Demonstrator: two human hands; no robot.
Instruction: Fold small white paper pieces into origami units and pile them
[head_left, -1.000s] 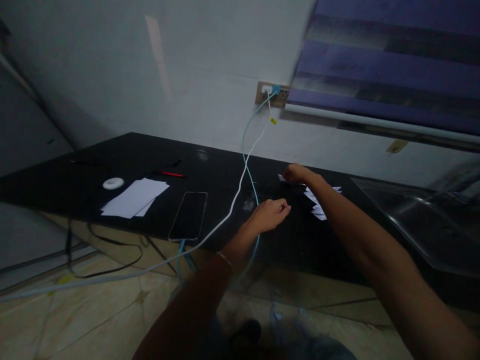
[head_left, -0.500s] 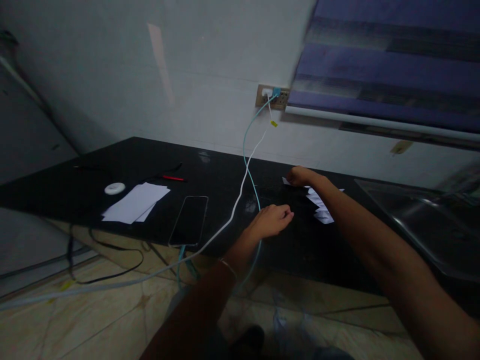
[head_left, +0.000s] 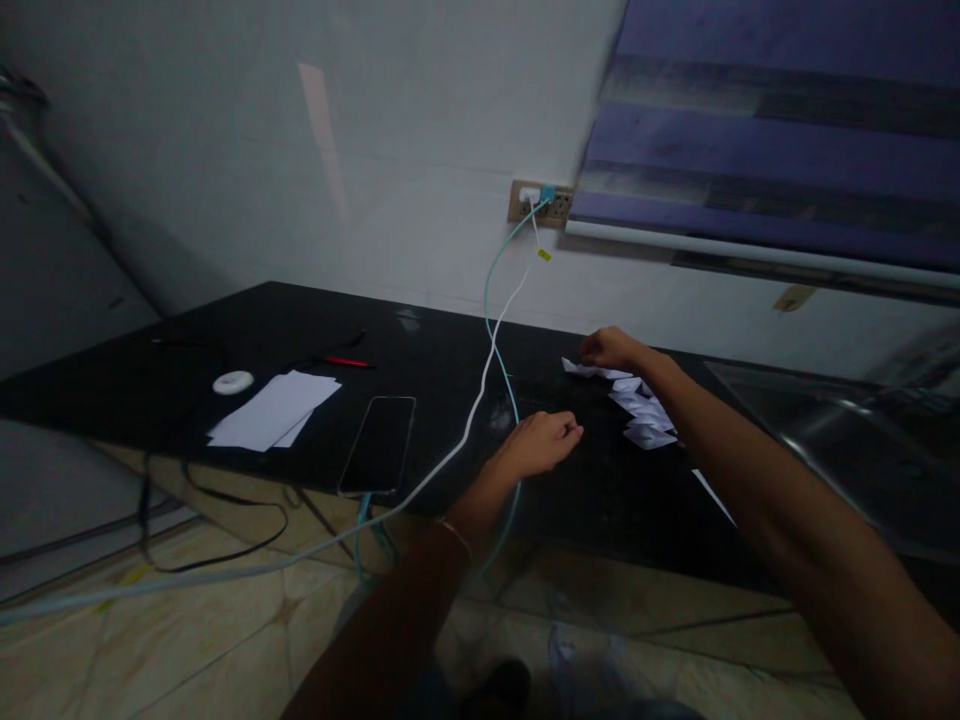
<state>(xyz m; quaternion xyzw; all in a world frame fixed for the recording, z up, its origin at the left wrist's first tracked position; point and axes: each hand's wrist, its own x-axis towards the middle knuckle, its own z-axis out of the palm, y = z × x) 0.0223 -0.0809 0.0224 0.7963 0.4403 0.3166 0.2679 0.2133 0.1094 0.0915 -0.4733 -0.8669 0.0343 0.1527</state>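
My right hand (head_left: 606,348) reaches to the back of the black counter, its fingers curled down on a small piece of folded white paper (head_left: 574,368). In front of it, several more folded paper pieces (head_left: 643,408) lie in an overlapping row, partly hidden by my right forearm. My left hand (head_left: 541,442) rests low over the counter, left of that row, with its fingers curled in and nothing visible in them. A white paper edge (head_left: 712,495) shows beside my right forearm.
Flat white sheets (head_left: 274,410) lie at the left, near a white round object (head_left: 233,382) and a red pen (head_left: 347,362). A phone (head_left: 379,445) sits by the front edge. A white cable (head_left: 480,390) crosses the counter (head_left: 442,350). A metal sink (head_left: 825,420) is at right.
My right hand has shifted slightly, exposing more of the folded paper beneath it and in the row. A white paper edge now shows beside my right forearm. My left hand stays nearly still.
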